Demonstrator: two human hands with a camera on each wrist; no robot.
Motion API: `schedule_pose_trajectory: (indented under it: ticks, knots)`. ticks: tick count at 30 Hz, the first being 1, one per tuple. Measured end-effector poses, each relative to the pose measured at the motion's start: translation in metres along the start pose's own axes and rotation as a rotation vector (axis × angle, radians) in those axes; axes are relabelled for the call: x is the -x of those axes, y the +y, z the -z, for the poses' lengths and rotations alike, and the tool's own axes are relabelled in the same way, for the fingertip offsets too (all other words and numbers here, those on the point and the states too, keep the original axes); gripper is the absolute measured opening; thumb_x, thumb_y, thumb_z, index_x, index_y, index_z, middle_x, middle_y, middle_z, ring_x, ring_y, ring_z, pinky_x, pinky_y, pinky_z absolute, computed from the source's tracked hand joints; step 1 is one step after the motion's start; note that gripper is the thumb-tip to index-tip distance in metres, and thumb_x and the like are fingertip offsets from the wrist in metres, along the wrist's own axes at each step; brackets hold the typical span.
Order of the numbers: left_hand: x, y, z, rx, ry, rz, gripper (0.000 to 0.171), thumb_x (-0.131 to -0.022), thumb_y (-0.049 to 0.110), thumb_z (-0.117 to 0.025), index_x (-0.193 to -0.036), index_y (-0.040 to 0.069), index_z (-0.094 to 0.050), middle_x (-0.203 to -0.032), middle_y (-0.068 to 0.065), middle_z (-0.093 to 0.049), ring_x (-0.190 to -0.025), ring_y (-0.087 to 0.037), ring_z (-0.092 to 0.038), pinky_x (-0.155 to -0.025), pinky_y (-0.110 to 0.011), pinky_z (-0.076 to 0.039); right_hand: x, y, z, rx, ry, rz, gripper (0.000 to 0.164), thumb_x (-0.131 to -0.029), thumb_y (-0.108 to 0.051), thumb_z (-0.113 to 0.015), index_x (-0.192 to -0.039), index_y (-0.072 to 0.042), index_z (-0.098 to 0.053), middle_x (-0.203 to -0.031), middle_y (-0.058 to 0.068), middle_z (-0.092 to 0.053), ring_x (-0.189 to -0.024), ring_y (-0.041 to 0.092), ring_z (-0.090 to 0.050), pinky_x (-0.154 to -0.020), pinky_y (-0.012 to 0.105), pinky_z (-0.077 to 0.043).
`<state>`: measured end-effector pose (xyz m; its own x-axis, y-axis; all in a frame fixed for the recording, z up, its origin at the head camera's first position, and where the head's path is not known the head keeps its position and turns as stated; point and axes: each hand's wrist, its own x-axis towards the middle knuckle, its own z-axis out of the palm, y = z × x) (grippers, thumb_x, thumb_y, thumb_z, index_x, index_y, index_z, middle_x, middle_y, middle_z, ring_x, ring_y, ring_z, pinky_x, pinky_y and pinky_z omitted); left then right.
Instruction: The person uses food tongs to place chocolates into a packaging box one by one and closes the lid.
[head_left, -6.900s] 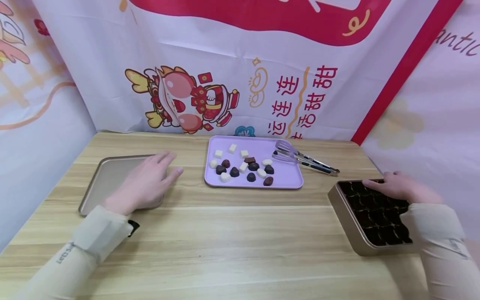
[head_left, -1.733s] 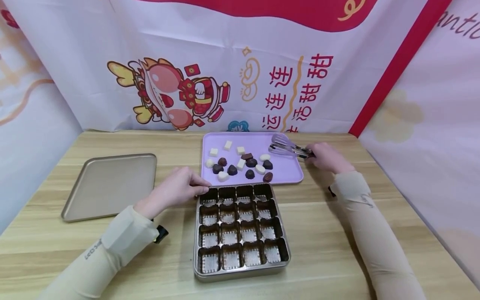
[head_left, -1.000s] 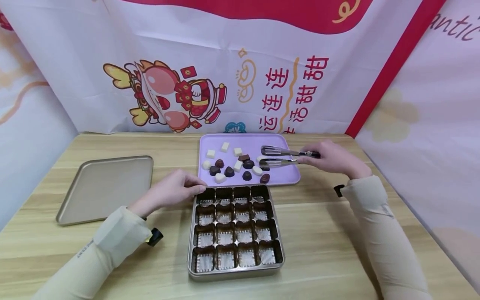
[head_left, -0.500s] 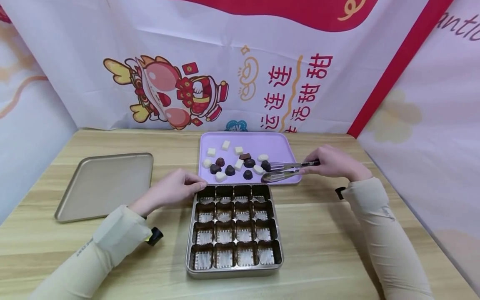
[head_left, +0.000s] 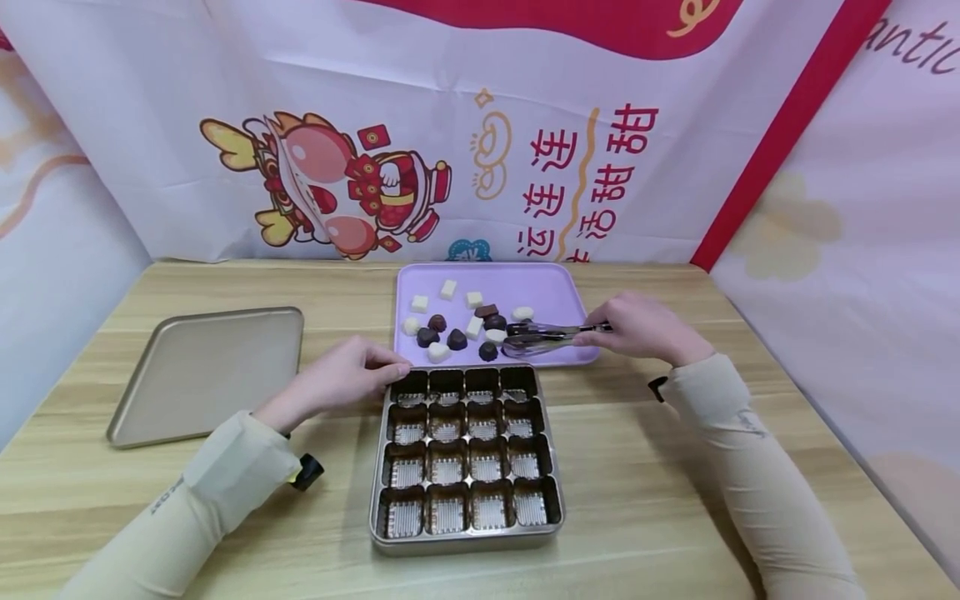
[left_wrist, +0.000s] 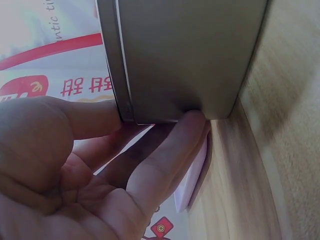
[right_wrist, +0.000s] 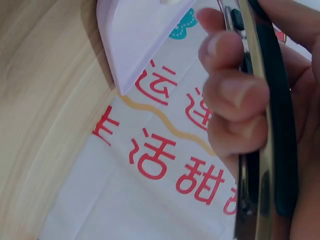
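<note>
In the head view my left hand [head_left: 337,379] grips the far left corner of a metal tin [head_left: 465,545] with a dark compartment insert. The left wrist view shows the thumb near its rim and fingertips against its wall. My right hand [head_left: 637,327] holds a pair of tongs [head_left: 551,335], fingers wrapped round the handles in the right wrist view. The tongs' ends sit close together over the lower right of a lilac tray [head_left: 540,287], among dark chocolates [head_left: 457,339] and white chocolates [head_left: 447,289]. Whether they pinch a piece is hard to tell.
A shallow metal lid [head_left: 213,375] lies at the left of the wooden table [head_left: 637,500]. The tin stands right in front of the lilac tray. A printed cloth [head_left: 420,67] hangs behind the table.
The tin, earlier under my right hand at the right, now stands in the middle. My right hand has picked up the tongs; their ends have drawn together and shifted left over the chocolates.
</note>
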<state>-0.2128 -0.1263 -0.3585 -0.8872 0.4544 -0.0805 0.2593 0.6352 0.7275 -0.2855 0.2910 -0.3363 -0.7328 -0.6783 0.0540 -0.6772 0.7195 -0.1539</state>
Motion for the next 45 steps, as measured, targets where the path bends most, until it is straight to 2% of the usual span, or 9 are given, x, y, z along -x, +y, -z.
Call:
schedule_pose_trajectory:
  ticks: [5,9,15,19,27,30,37,41,45]
  knots:
    - [0.001,0.000,0.000,0.008,-0.003,0.016,0.025,-0.098,0.023,-0.062,-0.114,0.006,-0.073,-0.093,-0.004,-0.071,-0.052,-0.014,-0.037,-0.064,-0.036,-0.045,-0.003,-0.006,-0.003,0.093,0.040,-0.033,0.030,-0.090,-0.039,-0.072,-0.072,-0.017,-0.066,-0.057,-0.008,-0.047,-0.054,0.011,-0.043,-0.051,0.032,-0.038]
    - [0.000,0.001,0.000,-0.003,0.000,0.024,0.027,-0.098,0.024,-0.062,-0.115,0.007,-0.073,-0.101,-0.007,-0.072,-0.055,-0.015,-0.043,-0.072,-0.041,-0.048,-0.006,-0.008,-0.007,0.143,0.056,-0.051,0.033,-0.091,-0.044,-0.069,-0.073,-0.018,-0.064,-0.057,-0.008,-0.046,-0.054,0.012,-0.044,-0.049,0.032,-0.038]
    - [0.000,-0.001,0.000,-0.018,0.010,-0.006,0.024,-0.098,0.023,-0.062,-0.112,0.007,-0.074,-0.110,-0.009,-0.071,-0.084,-0.017,-0.063,-0.091,-0.052,-0.047,-0.007,-0.011,-0.010,0.156,0.100,-0.003,0.031,-0.090,-0.041,-0.071,-0.072,-0.017,-0.066,-0.056,-0.009,-0.046,-0.052,0.010,-0.042,-0.046,0.032,-0.037]
    - [0.000,-0.003,0.000,-0.021,0.014,-0.005,0.024,-0.098,0.024,-0.062,-0.111,0.008,-0.074,-0.112,-0.010,-0.070,-0.096,-0.021,-0.065,-0.094,-0.055,-0.046,-0.007,-0.010,-0.010,0.145,0.100,-0.012,0.031,-0.092,-0.041,-0.069,-0.072,-0.016,-0.065,-0.056,-0.008,-0.045,-0.052,0.010,-0.042,-0.047,0.032,-0.037]
    - [0.001,-0.002,0.001,-0.028,0.019,-0.016,0.024,-0.097,0.024,-0.063,-0.111,0.008,-0.075,-0.113,-0.011,-0.070,-0.104,-0.027,-0.064,-0.097,-0.056,-0.044,-0.005,-0.013,-0.003,0.123,0.128,-0.046,0.030,-0.094,-0.041,-0.067,-0.076,-0.016,-0.066,-0.058,-0.007,-0.048,-0.055,0.013,-0.047,-0.053,0.035,-0.041]
    - [0.001,-0.002,0.002,-0.013,0.010,-0.010,0.025,-0.097,0.024,-0.063,-0.112,0.008,-0.074,-0.113,-0.011,-0.069,-0.101,-0.025,-0.065,-0.096,-0.055,-0.045,-0.004,-0.018,-0.001,0.122,0.152,-0.044,0.030,-0.094,-0.042,-0.066,-0.077,-0.017,-0.066,-0.058,-0.008,-0.047,-0.055,0.013,-0.047,-0.052,0.035,-0.041]
    - [0.002,-0.003,0.003,0.122,-0.038,0.066,0.023,-0.100,0.017,-0.057,-0.112,0.006,-0.073,-0.111,-0.010,-0.069,-0.061,-0.024,-0.058,-0.071,-0.040,-0.052,-0.003,-0.048,0.006,0.136,0.269,0.061,0.030,-0.094,-0.042,-0.065,-0.077,-0.018,-0.067,-0.056,-0.011,-0.045,-0.050,0.008,-0.044,-0.045,0.032,-0.040]
    - [0.001,-0.004,0.005,0.198,-0.062,0.088,0.023,-0.101,0.017,-0.056,-0.108,0.004,-0.074,-0.109,-0.010,-0.069,-0.067,-0.022,-0.062,-0.069,-0.036,-0.054,-0.004,-0.071,0.009,0.159,0.354,0.151,0.033,-0.093,-0.041,-0.066,-0.071,-0.017,-0.060,-0.055,-0.011,-0.044,-0.045,0.006,-0.040,-0.040,0.030,-0.036]
    - [0.000,-0.006,0.006,0.259,-0.088,0.111,0.024,-0.102,0.018,-0.055,-0.103,0.003,-0.074,-0.106,-0.009,-0.069,-0.078,-0.022,-0.066,-0.075,-0.034,-0.055,-0.008,-0.098,0.009,0.167,0.364,0.220,0.038,-0.094,-0.043,-0.065,-0.067,-0.019,-0.052,-0.055,-0.012,-0.042,-0.045,0.005,-0.038,-0.039,0.028,-0.033]
